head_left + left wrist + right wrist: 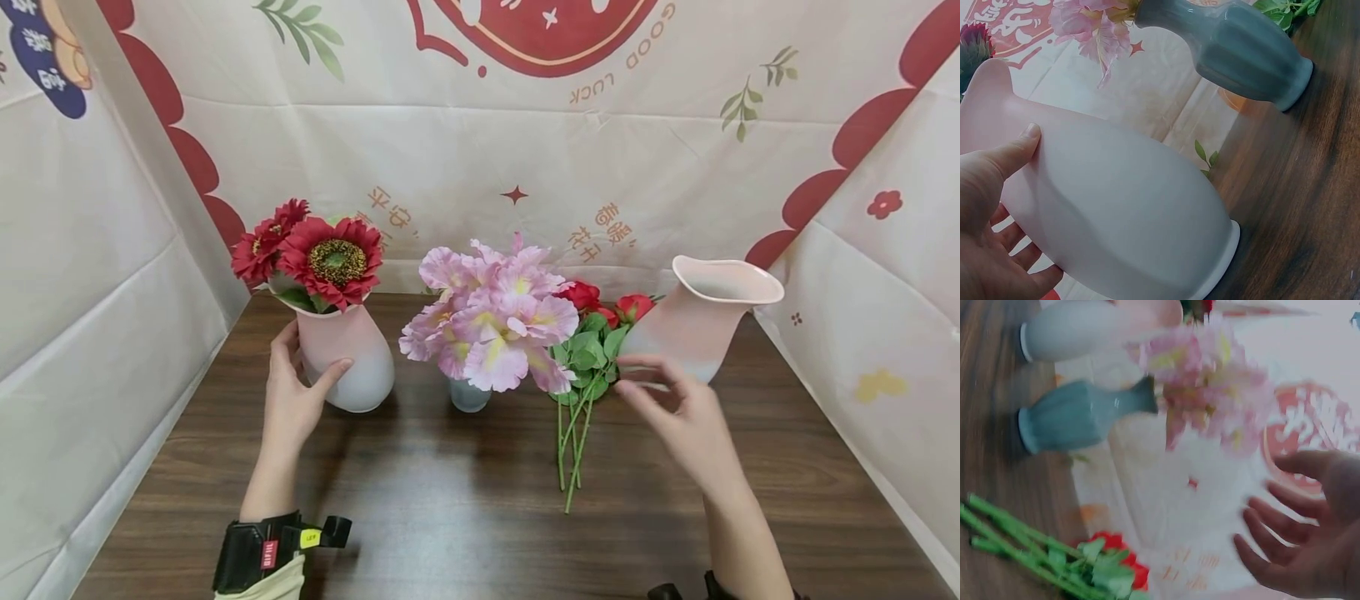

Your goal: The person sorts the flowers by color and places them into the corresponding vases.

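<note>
My left hand (291,404) grips a pink-and-white vase (351,358) at the left, thumb across its front and fingers round its outer side. Big red gerbera-like flowers (337,262) stand in that vase. In the left wrist view, the vase's base meets the wooden table. My right hand (686,421), fingers spread and relaxed, holds nothing. It hovers between red roses (635,307), lying with their green stems (573,442) toward me, and a second pink vase (686,329) with a wavy rim. The right wrist view, somewhat blurred, shows the right hand's palm bare.
Between the hands stands a blue-grey faceted vase (1247,56) filled with pale pink ruffled flowers (498,325). All rest on a dark wooden table (465,517). A printed white cloth (450,150) closes off the back and both sides.
</note>
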A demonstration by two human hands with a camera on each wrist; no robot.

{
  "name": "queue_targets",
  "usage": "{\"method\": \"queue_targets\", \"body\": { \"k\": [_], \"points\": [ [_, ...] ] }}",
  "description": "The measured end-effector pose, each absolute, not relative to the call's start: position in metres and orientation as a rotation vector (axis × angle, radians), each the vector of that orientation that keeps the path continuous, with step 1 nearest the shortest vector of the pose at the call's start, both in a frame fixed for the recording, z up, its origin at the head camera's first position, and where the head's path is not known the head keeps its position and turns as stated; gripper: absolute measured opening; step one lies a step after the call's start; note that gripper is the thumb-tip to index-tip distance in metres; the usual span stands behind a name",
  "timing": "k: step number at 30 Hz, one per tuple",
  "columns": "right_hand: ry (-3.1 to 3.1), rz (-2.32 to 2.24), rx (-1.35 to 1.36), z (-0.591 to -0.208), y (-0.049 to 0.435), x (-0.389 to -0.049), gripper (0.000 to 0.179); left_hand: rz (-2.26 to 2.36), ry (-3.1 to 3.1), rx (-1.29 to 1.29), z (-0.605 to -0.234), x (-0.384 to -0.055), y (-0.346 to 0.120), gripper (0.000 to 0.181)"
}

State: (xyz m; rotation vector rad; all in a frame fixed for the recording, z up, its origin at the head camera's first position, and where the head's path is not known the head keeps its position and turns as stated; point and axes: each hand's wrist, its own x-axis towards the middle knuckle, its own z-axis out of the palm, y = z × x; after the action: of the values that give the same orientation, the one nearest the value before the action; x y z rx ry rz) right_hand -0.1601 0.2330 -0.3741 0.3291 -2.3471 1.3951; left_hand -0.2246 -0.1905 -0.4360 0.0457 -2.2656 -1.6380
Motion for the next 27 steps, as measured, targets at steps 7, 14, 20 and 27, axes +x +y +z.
{"method": "queue_targets", "body": {
  "k": [7,14,20,27],
  "points": [
    [-1.761,1.601,-0.272,-0.392,0.271,-0.194,0.042,-1.644,-2.271,0.043,-0.434,-0.226,-0.19,0.087],
    [-1.943,1.533,-0.426,-0.398,0.303,-0.223,0.083,-1.657,-2.263,0.045,-0.434,-0.225,-0.19,0.088],
    [-2.028,1.569,-0.256,-0.399,0.326,-0.244,0.083,-1.654,-2.267,0.048,-0.436,-0.226,-0.191,0.088],
    [-2.026,1.65,-0.07,-0.406,0.344,-0.254,0.069,-1.659,-2.269,0.051,-0.436,-0.227,-0.191,0.089]
  ]
}}
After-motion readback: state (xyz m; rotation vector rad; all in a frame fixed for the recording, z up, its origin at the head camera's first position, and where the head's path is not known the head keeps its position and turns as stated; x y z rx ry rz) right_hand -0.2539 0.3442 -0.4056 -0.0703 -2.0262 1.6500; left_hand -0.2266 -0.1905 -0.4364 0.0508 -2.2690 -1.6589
